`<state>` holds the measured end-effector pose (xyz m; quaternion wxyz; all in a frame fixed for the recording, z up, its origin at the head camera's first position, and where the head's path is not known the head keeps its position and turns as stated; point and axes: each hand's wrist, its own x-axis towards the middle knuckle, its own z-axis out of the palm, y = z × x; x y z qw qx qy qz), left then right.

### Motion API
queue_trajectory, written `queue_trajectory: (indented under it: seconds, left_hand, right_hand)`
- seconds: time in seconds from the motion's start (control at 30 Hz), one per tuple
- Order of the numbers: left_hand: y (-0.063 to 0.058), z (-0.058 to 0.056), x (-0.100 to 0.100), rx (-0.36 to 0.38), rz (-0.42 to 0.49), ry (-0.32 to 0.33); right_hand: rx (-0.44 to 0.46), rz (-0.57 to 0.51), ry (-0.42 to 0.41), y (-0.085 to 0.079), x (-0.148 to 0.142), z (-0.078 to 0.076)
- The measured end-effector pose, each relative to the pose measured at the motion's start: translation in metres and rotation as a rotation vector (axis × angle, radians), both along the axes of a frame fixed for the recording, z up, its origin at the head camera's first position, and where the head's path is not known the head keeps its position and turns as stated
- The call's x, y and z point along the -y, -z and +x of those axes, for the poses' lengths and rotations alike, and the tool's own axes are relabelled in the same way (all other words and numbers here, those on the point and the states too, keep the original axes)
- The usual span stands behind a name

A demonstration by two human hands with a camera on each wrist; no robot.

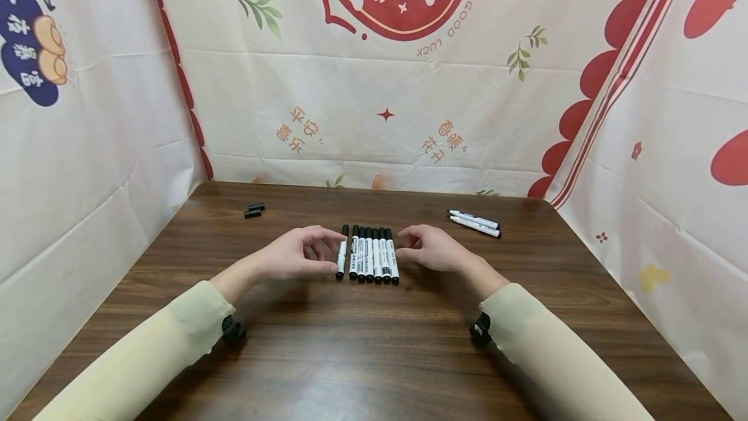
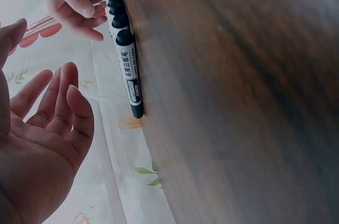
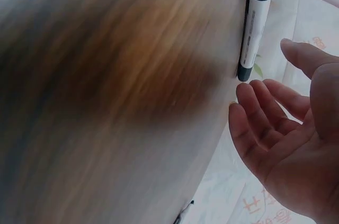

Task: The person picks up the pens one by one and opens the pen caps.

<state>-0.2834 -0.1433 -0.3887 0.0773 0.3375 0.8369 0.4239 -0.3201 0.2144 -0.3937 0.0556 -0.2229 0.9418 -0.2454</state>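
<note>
Several white markers with black caps lie side by side in a row [image 1: 369, 257] mid-table. One marker [image 1: 342, 254] sits slightly apart at the row's left end. My left hand [image 1: 300, 253] hovers beside this marker, thumb and fingers spread and relaxed. In the left wrist view, that hand [image 2: 47, 128] holds nothing, and a gap shows between it and the nearest marker [image 2: 128, 73]. At the row's right end is my right hand [image 1: 429, 249], fingers loosely bent. The right wrist view shows its fingers near the end of a marker [image 3: 255, 33]; whether they touch it I cannot tell.
Two white markers [image 1: 474, 223] lie together at the back right of the wooden table [image 1: 350, 356], their left ends showing dark tips. Two loose black caps [image 1: 253, 210] lie at the back left. Printed cloth [image 1: 386, 83] hangs behind the table and at both sides.
</note>
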Motion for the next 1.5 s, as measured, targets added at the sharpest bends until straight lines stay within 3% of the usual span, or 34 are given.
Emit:
queue_trajectory:
  seconds: [0.7,1.33,1.5]
  left_hand:
    - [0.0,0.005,-0.001,-0.025,0.004,-0.01]
    - [-0.003,0.006,0.0,-0.051,0.016,-0.012]
    - [-0.004,0.006,-0.002,-0.056,0.018,-0.008]
  right_hand:
    - [0.017,0.061,-0.059,0.007,0.009,-0.011]
    - [0.064,0.011,0.011,0.008,-0.006,-0.006]
    - [0.058,0.043,0.017,0.008,-0.007,-0.006]
